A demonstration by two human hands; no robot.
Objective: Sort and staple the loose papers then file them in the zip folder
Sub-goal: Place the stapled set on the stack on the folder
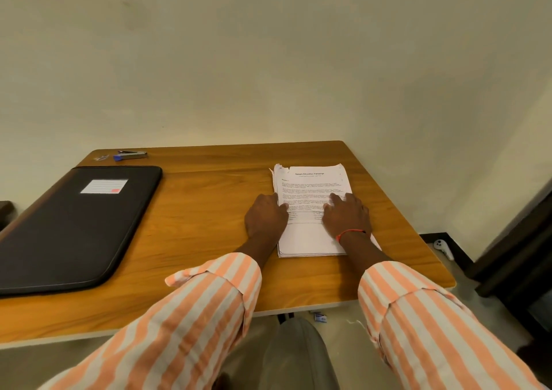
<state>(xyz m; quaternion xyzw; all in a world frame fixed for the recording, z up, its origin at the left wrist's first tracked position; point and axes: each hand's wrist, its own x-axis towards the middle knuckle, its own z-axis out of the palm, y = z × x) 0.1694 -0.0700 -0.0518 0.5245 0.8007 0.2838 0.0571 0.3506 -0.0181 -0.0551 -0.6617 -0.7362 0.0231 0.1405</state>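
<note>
Loose papers [313,180]: one white stack, right of centre in the frame, lying flat on the tabletop [209,186]. Top sheet is printed, with a bold heading near its far edge (smaller text too blurred to read). Far corners of the stack are ragged and the sheets are not squared up at the upper left.

Left hand [265,215]: palm down at the stack's left edge, fingers [282,207] held close together, tips touching the paper's margin. Cannot tell whether any tip hooks under the edge.

Right hand [348,215]: rests on top of the stack toward its right side, palm down, forefinger stretched forward onto the print and the rest loosely bent against the sheet. Nothing is pinched. A red thread [351,233] circles this wrist. Both forearms come up from the bottom of the frame in orange-and-white striped sleeves [209,300].

Zip folder [74,228]: black, closed, flat at the left of the frame, well apart from the papers. A white label [104,186] with a red patch sits near its far end.

Stapler [131,154]: silver with a blue end, upper left of the tabletop, just beyond the folder's far edge. A small metallic bit [101,158] lies beside it (too small to identify).

Right edge of frame: a white handheld controller [443,247] on the floor by the wall.
</note>
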